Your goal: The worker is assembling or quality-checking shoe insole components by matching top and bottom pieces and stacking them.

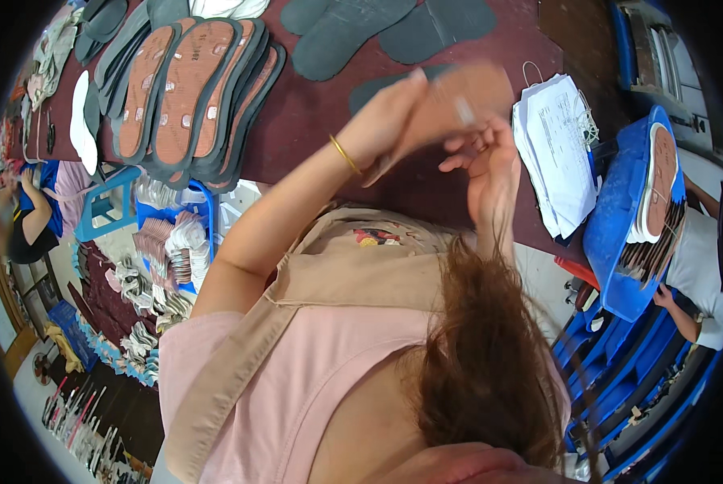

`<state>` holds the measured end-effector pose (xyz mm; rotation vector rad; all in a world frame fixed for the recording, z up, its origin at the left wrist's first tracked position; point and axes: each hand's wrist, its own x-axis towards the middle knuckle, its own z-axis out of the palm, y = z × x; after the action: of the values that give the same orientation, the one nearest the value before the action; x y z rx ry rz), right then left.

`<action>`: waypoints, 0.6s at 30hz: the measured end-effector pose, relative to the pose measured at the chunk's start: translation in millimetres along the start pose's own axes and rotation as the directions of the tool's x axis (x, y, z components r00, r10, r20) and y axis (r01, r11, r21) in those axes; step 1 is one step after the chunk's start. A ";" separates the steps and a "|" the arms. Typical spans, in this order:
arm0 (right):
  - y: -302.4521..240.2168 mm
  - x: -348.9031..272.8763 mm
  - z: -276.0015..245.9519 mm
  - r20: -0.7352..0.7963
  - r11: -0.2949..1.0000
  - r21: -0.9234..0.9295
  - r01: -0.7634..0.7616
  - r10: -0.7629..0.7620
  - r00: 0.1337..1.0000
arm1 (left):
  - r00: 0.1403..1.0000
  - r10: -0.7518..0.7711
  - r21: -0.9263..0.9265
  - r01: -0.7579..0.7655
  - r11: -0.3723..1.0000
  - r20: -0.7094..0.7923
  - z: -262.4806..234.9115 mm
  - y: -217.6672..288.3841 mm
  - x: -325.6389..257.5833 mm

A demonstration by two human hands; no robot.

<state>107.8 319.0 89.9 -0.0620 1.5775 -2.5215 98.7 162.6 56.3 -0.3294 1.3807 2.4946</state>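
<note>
My left hand (387, 113), with a gold bangle at its wrist, is closed on a reddish-brown insole board (481, 87) held above the table. The board is tilted and blurred by motion, with a small pale patch on it. My right hand (486, 157) is just below the board's right end, fingers apart and partly curled. Whether its fingertips touch the board I cannot tell. Under the board lies a dark grey sole (369, 90), partly hidden. To the left is a stack of grey soles with brown insole boards (185, 93) on top.
More grey soles (341, 36) lie at the table's far side. Papers (551, 153) sit at its right edge, beside a blue bin (619, 242) of insoles. Left of me stands a blue crate (204, 206) with stacked pieces. Other people are at both sides.
</note>
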 end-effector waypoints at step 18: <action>38.9 80.2 -108.0 -0.334 0.833 -0.511 -0.212 0.035 0.942 | 0.818 0.574 0.970 -0.154 0.187 0.019 -78.0 -25.3 -23.1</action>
<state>20.0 385.4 3.2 0.3808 2.2945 -1.9764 134.1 106.2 3.2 -0.1485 3.1355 1.2901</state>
